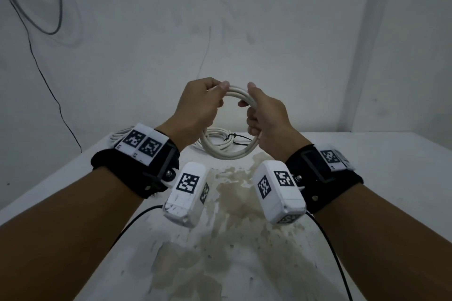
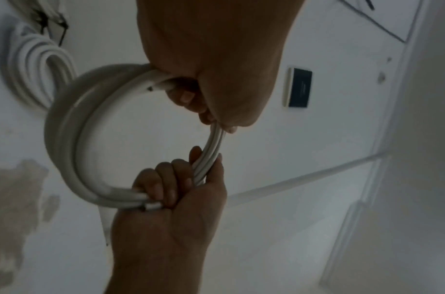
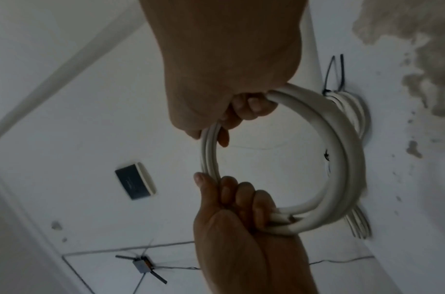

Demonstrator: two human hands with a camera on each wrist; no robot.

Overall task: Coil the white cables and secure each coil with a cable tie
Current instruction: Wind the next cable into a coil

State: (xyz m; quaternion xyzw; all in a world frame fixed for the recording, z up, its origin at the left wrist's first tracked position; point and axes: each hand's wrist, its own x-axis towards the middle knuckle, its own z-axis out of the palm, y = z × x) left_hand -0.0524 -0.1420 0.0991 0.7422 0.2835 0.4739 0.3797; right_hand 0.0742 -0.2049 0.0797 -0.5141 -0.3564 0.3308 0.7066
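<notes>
Both hands up over the worktop (image 1: 367,178), coil of white cable (image 1: 230,151) held between them. Left hand (image 1: 198,105) grip curled round its left side, right hand (image 1: 266,117) grip curled round the right. Tied coil (image 1: 220,138) with black cable tie (image 1: 231,138) lies on worktop behind.

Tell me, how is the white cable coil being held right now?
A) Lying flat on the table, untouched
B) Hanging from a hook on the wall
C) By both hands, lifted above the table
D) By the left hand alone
C: the left hand and the right hand each grip one side of the white cable coil, which hangs above the table.
</notes>
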